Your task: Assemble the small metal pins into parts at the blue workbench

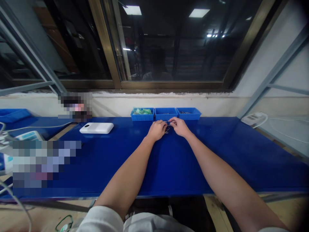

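Two forearms (129,170) in the head view stretch out over the blue counter (173,170), angling inward so the hands nearly meet near the far edge. There's a thin metal-looking piece (166,121) between them, long axis running roughly left-right. Right hand (179,126) has thumb and fingers pinched on it; left hand (158,129) is curled, more thin bits (166,132) by its fingertips, can't tell if it's gripping any.

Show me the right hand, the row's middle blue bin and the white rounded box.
Right hand (180,126): head view, back of the hand.
Middle blue bin (166,117): head view, front wall.
White rounded box (98,127): head view, top face.
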`<state>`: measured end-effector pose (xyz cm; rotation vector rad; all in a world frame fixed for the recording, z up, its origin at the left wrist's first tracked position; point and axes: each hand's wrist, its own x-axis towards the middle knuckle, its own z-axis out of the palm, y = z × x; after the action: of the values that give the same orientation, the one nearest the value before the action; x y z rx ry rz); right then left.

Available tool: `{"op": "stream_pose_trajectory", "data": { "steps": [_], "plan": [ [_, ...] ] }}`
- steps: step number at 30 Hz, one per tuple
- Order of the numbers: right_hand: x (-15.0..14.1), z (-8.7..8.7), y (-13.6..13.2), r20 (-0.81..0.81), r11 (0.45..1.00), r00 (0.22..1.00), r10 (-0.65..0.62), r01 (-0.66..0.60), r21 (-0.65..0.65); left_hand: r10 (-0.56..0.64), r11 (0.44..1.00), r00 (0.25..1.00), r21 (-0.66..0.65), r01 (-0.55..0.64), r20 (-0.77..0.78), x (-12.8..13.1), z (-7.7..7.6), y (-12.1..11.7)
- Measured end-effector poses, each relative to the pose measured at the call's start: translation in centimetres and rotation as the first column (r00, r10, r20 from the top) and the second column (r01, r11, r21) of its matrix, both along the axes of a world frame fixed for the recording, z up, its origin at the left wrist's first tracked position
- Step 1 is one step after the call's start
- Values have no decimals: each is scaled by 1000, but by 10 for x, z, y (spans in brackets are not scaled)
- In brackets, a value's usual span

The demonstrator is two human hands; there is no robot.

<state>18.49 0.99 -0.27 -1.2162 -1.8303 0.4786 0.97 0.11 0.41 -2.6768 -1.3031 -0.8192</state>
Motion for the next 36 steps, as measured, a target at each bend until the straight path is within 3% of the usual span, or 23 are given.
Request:
{"op": "stream_pose_trajectory", "data": {
  "steps": [5,8,12,15,19,21,24,27,31,36],
  "plan": [
    [-2,3,-1,-222,989,971,89,-112,-95,92,995,996,-29,-91,11,0,3,-1],
    [-2,6,-5,-284,973,949,137,-183,-141,85,995,996,-54,-84,16,0,3,-2],
    [3,9,-6,-327,985,942,74,-119,-121,69,997,996,-50,-66,56,0,3,-2],
    [12,10,-1,-232,996,970,-78,86,25,143,989,984,-45,-139,105,-1,2,-1],
    [22,10,5,19,931,952,-306,296,213,248,968,964,-71,-242,98,-2,-1,2],
    [24,9,8,106,912,921,-374,344,223,270,960,960,-96,-263,69,-2,-3,3],
    [26,5,11,192,899,879,-436,416,137,283,951,958,-135,-277,31,-2,-6,5],
    [28,-1,14,228,911,883,-409,407,60,275,947,961,-173,-270,6,-2,-8,5],
    [27,-5,12,188,912,893,-408,390,126,242,948,970,-207,-240,-15,-1,-9,4],
    [13,-4,3,295,976,935,-197,159,147,209,955,977,-204,-214,-43,-1,-9,5]
  ]
}}
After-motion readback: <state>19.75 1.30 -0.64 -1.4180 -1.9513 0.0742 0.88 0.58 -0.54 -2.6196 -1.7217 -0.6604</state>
